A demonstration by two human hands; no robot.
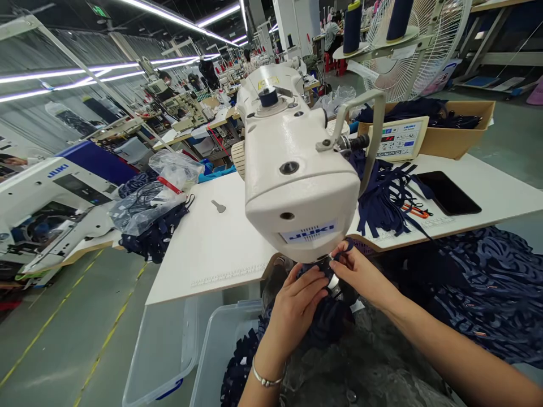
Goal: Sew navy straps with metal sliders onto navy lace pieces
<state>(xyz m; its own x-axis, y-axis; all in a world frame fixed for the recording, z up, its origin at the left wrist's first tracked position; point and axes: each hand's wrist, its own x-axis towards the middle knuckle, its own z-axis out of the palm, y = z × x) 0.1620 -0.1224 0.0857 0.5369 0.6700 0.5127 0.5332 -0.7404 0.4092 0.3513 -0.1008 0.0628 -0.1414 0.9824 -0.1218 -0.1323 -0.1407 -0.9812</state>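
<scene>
A white JUKI sewing machine [301, 169] fills the middle of the view, and both hands are close under its head. My left hand [292, 305], with a bangle at the wrist, has its fingers together on dark navy fabric [328, 325] near the needle area. My right hand [358, 271] pinches a navy fabric strip [348, 244] between thumb and fingers, just right of the machine head. The needle and the fabric under the fingertips are mostly hidden by the head and my hands.
On the right of the white table [203, 243] lie navy strips [382, 195], orange snips [416, 211] and a phone [449, 192]. A control panel [401, 138] stands before a cardboard box [458, 133]. Plastic bins [163, 345] sit below left. Navy garments [487, 288] are heaped right.
</scene>
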